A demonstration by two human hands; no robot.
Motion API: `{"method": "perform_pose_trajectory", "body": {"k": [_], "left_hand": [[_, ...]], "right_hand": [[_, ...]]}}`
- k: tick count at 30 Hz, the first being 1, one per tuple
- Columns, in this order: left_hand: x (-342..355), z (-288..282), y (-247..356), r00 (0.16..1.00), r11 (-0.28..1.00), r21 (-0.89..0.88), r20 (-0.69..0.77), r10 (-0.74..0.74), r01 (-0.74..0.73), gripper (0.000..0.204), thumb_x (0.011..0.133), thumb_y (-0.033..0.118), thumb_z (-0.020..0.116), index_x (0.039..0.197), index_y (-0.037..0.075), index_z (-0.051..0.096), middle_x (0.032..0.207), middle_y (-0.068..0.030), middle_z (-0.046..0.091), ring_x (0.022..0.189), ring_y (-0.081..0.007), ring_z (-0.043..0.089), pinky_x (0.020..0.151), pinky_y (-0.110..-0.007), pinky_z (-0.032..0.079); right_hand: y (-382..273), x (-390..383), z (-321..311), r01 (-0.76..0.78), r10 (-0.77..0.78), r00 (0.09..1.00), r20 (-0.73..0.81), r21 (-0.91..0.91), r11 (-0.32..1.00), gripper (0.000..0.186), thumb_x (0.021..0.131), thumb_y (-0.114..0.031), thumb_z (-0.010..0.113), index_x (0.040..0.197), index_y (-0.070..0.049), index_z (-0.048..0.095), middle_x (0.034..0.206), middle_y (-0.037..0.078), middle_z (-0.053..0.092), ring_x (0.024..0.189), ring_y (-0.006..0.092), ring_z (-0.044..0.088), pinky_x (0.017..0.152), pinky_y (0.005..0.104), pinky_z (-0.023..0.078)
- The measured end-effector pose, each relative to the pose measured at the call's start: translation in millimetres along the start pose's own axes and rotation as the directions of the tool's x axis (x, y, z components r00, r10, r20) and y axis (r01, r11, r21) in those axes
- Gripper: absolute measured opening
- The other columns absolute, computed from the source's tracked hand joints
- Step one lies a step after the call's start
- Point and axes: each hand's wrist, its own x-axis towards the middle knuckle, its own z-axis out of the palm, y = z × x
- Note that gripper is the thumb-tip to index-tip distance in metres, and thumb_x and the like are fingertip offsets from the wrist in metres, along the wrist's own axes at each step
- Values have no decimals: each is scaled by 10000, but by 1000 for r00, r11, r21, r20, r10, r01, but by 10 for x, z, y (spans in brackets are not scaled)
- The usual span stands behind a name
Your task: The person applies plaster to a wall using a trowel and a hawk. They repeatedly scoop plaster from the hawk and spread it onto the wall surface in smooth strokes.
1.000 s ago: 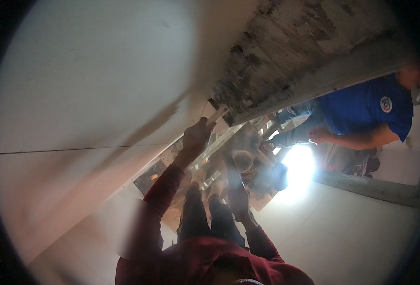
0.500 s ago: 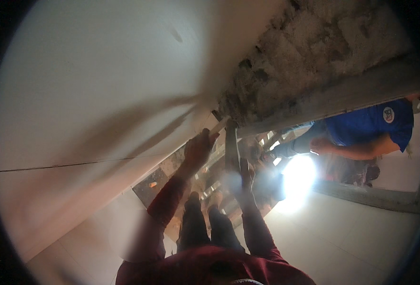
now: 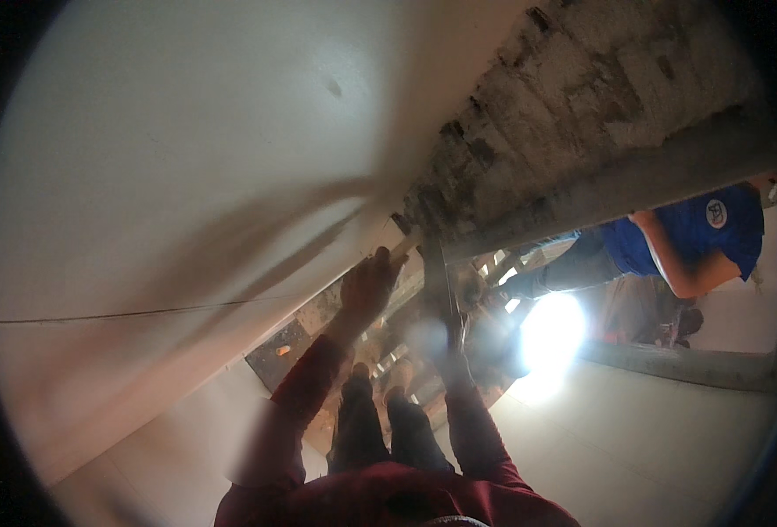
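A pale strip is slanting just off the view's centre toward one o'clock, its tip lying at the lower corner of a rough grey-brown patch that is spreading toward one and two. The left hand is gripping the strip from its seven o'clock side. The right hand, dim and blurred, is apparently clasping a long tool at five o'clock, the tool's far end standing beside the strip; whether they are touching, I cannot tell. The pair seem to be working that corner; the next move is probably calling for a steady strip and an aligned tool. A smooth white wall is filling ten o'clock; a co-worker in blue is standing toward three.
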Motion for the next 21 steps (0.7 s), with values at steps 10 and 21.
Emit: {"method": "perform_pose_trajectory", "body": {"k": [10,21], "left_hand": [[-147,62,-67,1000,996,86,-29,-10,12,361,972,417,484,792,104,485,614,-109,614,559,-335,640,482,-450,516],[-412,240,-134,944,953,-85,-185,272,-291,276,897,333,633,819,91,525,670,-84,606,554,-284,622,482,-394,481]], "right_hand": [[-362,-111,-71,-104,110,991,-72,82,991,321,854,-141,586,1157,-38,559,897,179,606,687,337,623,535,441,468],[486,-940,218,414,-512,822,-248,-357,837,295,785,-32,633,1070,-12,557,929,156,591,667,337,580,527,415,442]]}}
